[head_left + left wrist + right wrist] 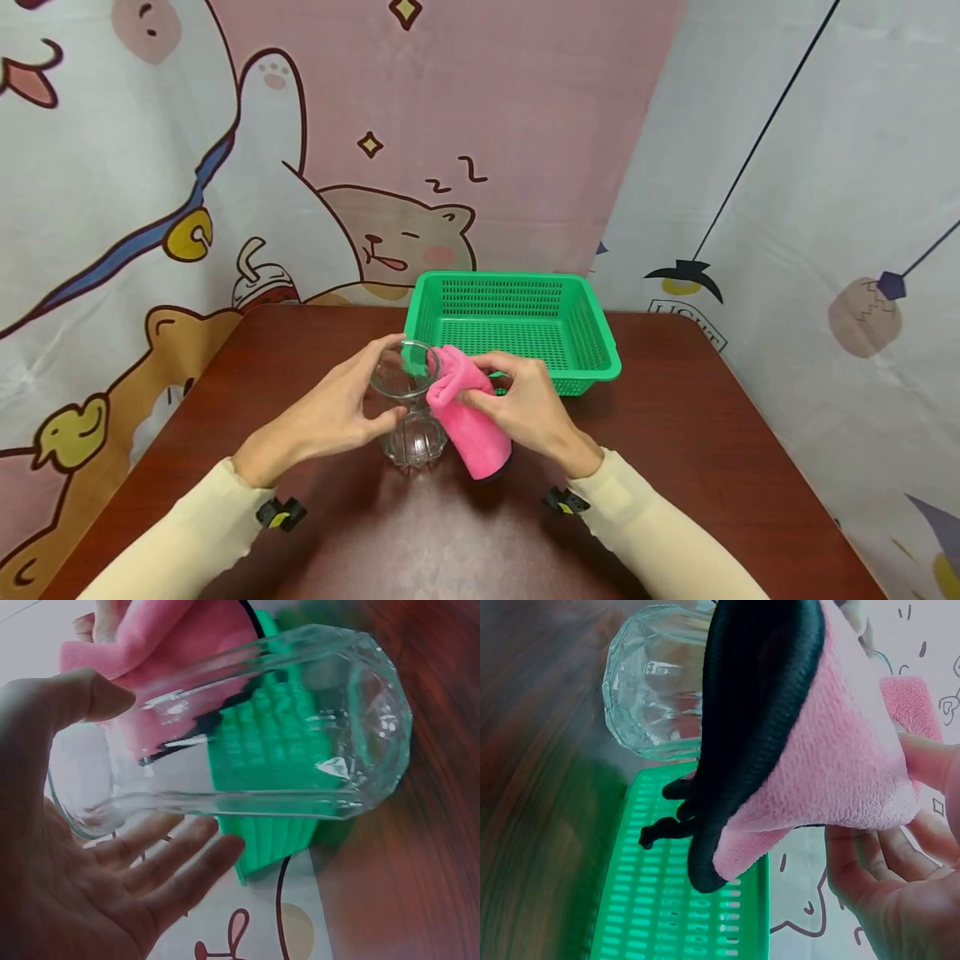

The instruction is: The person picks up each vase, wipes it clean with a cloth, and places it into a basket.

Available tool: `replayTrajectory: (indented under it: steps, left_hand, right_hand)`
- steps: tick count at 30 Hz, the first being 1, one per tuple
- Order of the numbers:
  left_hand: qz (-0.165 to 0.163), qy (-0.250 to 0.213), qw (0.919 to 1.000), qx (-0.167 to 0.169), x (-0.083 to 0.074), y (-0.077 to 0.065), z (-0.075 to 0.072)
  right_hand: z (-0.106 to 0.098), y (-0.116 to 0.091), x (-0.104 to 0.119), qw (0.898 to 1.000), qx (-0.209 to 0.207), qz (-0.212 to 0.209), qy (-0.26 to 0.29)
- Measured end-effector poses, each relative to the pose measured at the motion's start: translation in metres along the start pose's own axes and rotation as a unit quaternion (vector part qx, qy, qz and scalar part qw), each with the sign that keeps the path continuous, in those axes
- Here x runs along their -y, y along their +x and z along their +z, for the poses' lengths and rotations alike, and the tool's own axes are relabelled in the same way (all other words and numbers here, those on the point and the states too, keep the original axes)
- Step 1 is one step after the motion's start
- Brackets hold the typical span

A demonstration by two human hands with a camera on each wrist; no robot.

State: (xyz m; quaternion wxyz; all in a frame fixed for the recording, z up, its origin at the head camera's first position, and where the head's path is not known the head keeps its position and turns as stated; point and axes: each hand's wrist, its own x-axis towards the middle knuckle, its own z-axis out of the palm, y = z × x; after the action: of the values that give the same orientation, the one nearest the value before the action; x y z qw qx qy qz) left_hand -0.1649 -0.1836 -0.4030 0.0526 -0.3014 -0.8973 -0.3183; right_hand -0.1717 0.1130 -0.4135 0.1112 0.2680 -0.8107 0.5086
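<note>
Clearly, a glass vase [415, 437] is upright on the brown table [675, 467], in the middle, just at the near left of a green basket [502, 298]. The left hand [333, 412] holds its upper part from the left side, the thumb near and the fingers far, bent around below the rim. The right hand [531, 408] pinches a pink towel [480, 437] with dark edging; its top is at the right side of the rim, but if it enters the mouth, I cannot tell. The basket stands close to the table's far edge, before a printed curtain [540, 150]. From the basket to the right edge lies a wide strip of table top; another strip extends left of the left hand.
</note>
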Motion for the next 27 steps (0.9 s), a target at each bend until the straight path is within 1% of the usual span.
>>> replayTrajectory:
  steps: [3, 5, 8, 11, 13, 16, 21, 27]
  left_hand:
    - [-0.004, 0.026, 0.9995, -0.019, -0.005, 0.0, 0.0]
    - [-0.015, 0.04, 0.9985, -0.033, -0.009, 0.0, 0.001]
    - [-0.047, 0.057, 0.9954, -0.062, -0.017, 0.0, 0.006]
    - [-0.088, 0.073, 0.9896, -0.088, -0.024, 0.001, 0.01]
    - [-0.113, 0.078, 0.9857, -0.098, -0.029, 0.003, 0.013]
    - [-0.134, 0.081, 0.9824, -0.102, -0.035, 0.005, 0.016]
    - [-0.137, 0.087, 0.9808, -0.107, -0.038, 0.007, 0.02]
    - [-0.125, 0.08, 0.9828, -0.11, -0.037, 0.007, 0.02]
  right_hand:
    - [-0.003, -0.001, -0.001, 1.0, -0.005, 0.001, -0.003]
    - [-0.006, -0.002, -0.001, 1.0, -0.007, 0.004, -0.006]
    - [-0.008, -0.003, -0.002, 1.0, -0.008, 0.008, -0.008]
    - [-0.01, -0.003, -0.002, 1.0, -0.007, 0.009, -0.01]
    - [-0.011, -0.004, -0.002, 1.0, -0.008, 0.011, -0.012]
    - [-0.012, -0.004, -0.002, 1.0, -0.011, 0.01, -0.014]
    - [-0.012, -0.006, -0.004, 1.0, -0.012, 0.008, -0.017]
    - [-0.013, -0.007, -0.006, 1.0, -0.01, 0.013, -0.019]
